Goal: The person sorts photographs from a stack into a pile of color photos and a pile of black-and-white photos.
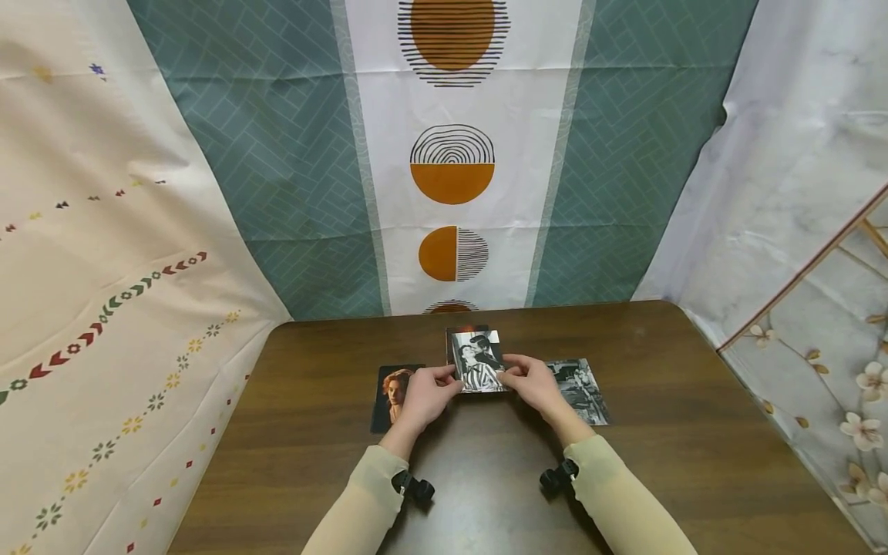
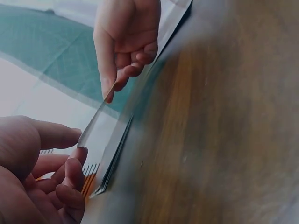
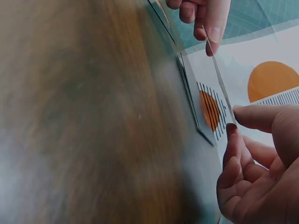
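Observation:
Both hands hold one black-and-white photo of a couple (image 1: 477, 362) just above the table. My left hand (image 1: 451, 383) pinches its left edge and my right hand (image 1: 509, 375) pinches its right edge. The left wrist view shows the photo (image 2: 96, 119) edge-on, running from my left hand (image 2: 80, 142) up to the right hand (image 2: 126, 42). The right wrist view shows the same photo (image 3: 217, 74) between my right hand (image 3: 233, 120) and the left hand (image 3: 201, 14). A small stack of photos (image 1: 459, 333) lies flat beneath it.
On the brown wooden table (image 1: 694, 432), a colour portrait photo (image 1: 390, 397) lies to the left and a black-and-white photo (image 1: 581, 389) to the right. Patterned cloths (image 1: 451, 169) hang behind and along both sides of the table.

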Motion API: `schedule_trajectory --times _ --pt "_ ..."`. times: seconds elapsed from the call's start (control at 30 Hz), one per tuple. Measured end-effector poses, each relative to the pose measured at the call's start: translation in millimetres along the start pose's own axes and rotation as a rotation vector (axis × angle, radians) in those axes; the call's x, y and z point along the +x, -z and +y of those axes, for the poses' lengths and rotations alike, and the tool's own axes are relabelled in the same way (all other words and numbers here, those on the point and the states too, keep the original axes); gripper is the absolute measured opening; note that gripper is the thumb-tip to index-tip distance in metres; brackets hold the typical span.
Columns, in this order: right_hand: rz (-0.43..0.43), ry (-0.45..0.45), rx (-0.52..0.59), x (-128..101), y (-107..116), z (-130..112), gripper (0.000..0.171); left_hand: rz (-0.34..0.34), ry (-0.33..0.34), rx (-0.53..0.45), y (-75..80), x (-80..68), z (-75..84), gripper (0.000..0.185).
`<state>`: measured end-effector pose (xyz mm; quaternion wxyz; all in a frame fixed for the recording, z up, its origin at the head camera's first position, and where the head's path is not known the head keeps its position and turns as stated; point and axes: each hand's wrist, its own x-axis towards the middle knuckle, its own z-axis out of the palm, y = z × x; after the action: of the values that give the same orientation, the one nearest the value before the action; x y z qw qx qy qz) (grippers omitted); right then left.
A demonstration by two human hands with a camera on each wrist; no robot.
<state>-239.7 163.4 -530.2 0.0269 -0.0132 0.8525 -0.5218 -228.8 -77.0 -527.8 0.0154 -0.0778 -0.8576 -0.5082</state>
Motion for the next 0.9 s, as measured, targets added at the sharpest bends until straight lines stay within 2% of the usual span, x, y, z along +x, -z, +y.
schedule_trajectory --times 0.27,0.47,0.63,0.9 --pt "-0.009 0.012 -0.057 -16 12 -1 0.049 -0.07 -0.031 -0.022 -6.8 -11.5 5.0 0.042" --pt "-0.004 0.018 -0.079 -20 21 11 0.046 -0.086 -0.037 -0.008 -15.8 -15.1 6.7 0.041" --pt "0.01 0.036 -0.087 -21 32 19 0.046 -0.099 -0.071 -0.012 -28.2 -15.6 10.7 0.043" --pt "0.025 0.035 -0.137 -32 55 28 0.045 -0.074 -0.109 -0.02 -55.2 -15.5 21.1 0.042"
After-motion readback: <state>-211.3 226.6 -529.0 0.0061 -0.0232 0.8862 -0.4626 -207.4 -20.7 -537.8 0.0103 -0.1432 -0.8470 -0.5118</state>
